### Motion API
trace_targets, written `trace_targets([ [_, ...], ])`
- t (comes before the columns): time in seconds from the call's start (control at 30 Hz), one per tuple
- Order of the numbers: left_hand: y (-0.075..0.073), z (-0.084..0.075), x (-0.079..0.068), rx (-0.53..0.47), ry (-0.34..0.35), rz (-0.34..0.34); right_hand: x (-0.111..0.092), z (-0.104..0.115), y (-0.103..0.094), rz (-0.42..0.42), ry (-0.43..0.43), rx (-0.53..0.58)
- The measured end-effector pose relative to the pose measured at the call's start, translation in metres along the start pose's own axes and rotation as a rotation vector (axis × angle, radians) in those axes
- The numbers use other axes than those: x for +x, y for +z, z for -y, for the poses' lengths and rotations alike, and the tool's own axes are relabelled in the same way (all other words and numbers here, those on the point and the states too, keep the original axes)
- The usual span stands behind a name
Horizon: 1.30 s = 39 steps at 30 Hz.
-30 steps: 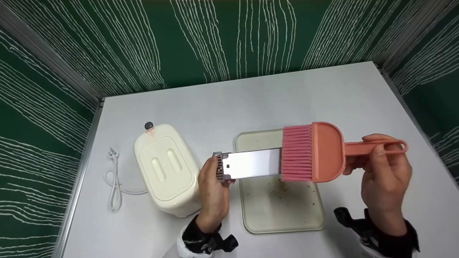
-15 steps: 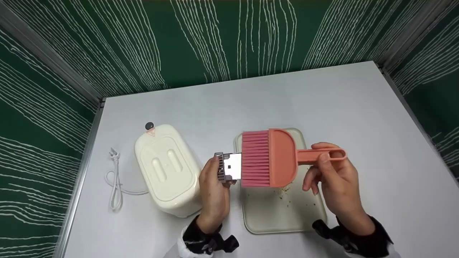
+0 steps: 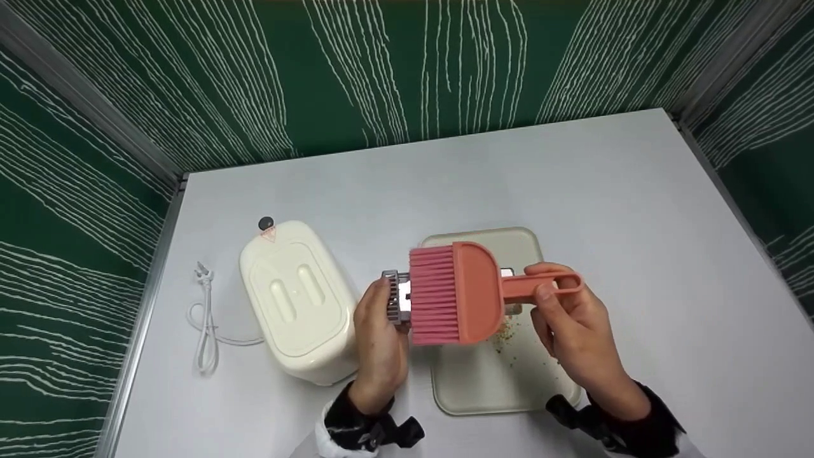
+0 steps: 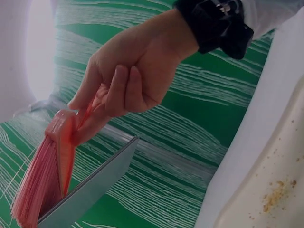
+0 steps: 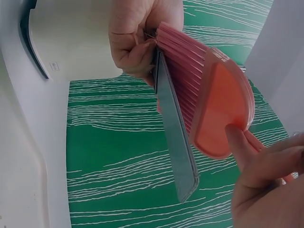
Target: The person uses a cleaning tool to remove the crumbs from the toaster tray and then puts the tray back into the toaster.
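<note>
Brush [image 3: 477, 292] sits toward four o'clock from the centre of the head view, its bristles aimed at nine o'clock across the metal plate [image 5: 176, 137], and your right hand [image 3: 575, 331] pinches the handle between thumb and fingers. Your left hand [image 3: 381, 337] grips the plate's grey slotted end, at the brush's nine o'clock. Beneath, toward five o'clock, lies the tray [image 3: 470, 388] with scattered crumbs [image 3: 503, 334], while the cream appliance [image 3: 296, 292] stands at nine o'clock, just beyond your left hand.
</note>
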<state>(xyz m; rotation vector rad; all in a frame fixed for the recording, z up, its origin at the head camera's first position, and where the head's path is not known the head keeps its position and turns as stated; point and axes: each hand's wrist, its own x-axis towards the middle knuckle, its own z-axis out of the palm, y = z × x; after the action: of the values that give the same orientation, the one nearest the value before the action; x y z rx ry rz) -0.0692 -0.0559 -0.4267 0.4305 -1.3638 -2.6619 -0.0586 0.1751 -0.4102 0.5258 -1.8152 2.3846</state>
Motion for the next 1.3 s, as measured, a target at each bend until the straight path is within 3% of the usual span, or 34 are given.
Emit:
trace_targets([
  [0.23, -0.001, 0.001, 0.000, 0.018, -0.032, -0.015, 0.001, 0.001, -0.003, 0.010, -0.024, -0.037],
  [0.53, -0.002, 0.001, 0.000, 0.031, -0.020, -0.010, 0.003, 0.005, -0.009, -0.008, -0.041, -0.110],
  [1.13, -0.002, 0.001, 0.001, 0.030, -0.017, -0.016, 0.008, 0.015, -0.021, -0.061, -0.097, -0.145],
  [1.3, -0.002, 0.000, 0.001, 0.029, -0.019, -0.020, 0.010, 0.019, -0.029, -0.089, -0.126, -0.107],
])
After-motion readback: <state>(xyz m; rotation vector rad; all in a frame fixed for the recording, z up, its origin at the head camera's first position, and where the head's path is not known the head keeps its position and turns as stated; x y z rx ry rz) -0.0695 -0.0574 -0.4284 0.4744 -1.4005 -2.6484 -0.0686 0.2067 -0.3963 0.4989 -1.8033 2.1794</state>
